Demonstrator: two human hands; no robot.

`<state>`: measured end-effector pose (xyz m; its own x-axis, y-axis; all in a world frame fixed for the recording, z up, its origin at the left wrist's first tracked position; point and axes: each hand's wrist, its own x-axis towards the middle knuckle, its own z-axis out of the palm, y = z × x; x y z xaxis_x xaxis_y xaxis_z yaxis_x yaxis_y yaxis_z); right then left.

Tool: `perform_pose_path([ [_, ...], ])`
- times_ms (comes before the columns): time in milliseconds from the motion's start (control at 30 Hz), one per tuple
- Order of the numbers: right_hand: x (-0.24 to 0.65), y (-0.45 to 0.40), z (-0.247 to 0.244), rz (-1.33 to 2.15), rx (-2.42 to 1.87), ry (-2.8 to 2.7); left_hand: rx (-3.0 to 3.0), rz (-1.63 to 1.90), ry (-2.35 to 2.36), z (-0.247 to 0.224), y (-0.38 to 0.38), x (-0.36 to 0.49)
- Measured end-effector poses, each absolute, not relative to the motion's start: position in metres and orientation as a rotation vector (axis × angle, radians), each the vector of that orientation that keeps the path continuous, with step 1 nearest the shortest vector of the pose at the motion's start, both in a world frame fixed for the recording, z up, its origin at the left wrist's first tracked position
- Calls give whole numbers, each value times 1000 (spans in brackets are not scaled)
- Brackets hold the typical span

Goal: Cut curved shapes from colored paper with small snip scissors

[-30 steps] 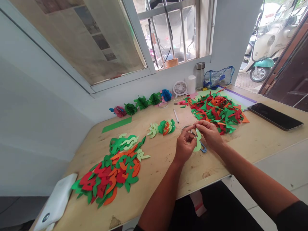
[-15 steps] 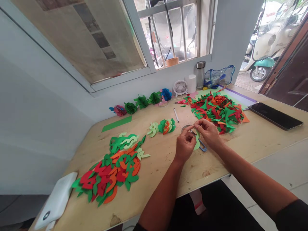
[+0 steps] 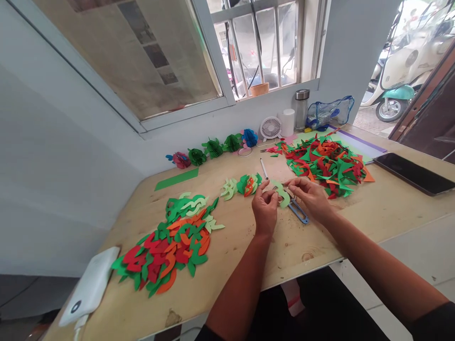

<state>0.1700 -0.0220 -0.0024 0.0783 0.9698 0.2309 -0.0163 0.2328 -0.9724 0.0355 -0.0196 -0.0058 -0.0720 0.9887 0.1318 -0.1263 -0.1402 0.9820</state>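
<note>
Between my hands, a wavy light green paper cutout [image 3: 284,195] hangs above the table. My left hand [image 3: 265,212] pinches its left edge with thumb and fingers. On the other side my right hand [image 3: 310,196] has thumb and forefinger pressed together close to the cutout; whatever lies in that pinch is too small to make out. Just below the fingers, a tool with a blue looped handle [image 3: 298,212] lies on the table, its other end hidden behind the paper. Small stacks of light green cutouts [image 3: 229,188] and green-orange cutouts [image 3: 248,184] sit left of my hands.
Left lies a large pile of red, orange and green cutouts [image 3: 170,246]; right, a heap of paper scraps [image 3: 327,163]. A white pen [image 3: 264,168], phone [image 3: 415,173], small fan [image 3: 270,128], glass bottle [image 3: 301,111], paper flowers [image 3: 213,148] and white power bank [image 3: 89,286] surround the work area.
My hands have moved slightly apart, the left one shifting left. The light green cutout has come up into plain view between them, uncovering more of the blue handle. The camera view has shifted a little.
</note>
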Motion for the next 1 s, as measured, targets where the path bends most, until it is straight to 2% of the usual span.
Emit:
perform_pose_path([
  [267, 168, -22, -5, 1193, -1082, -1300, 1198, 1474, 1095, -6, -19, 34],
  [1000, 165, -23, -2, 1113, -1185, -1273, 1264, 1462, 1080, -7, -23, 38],
])
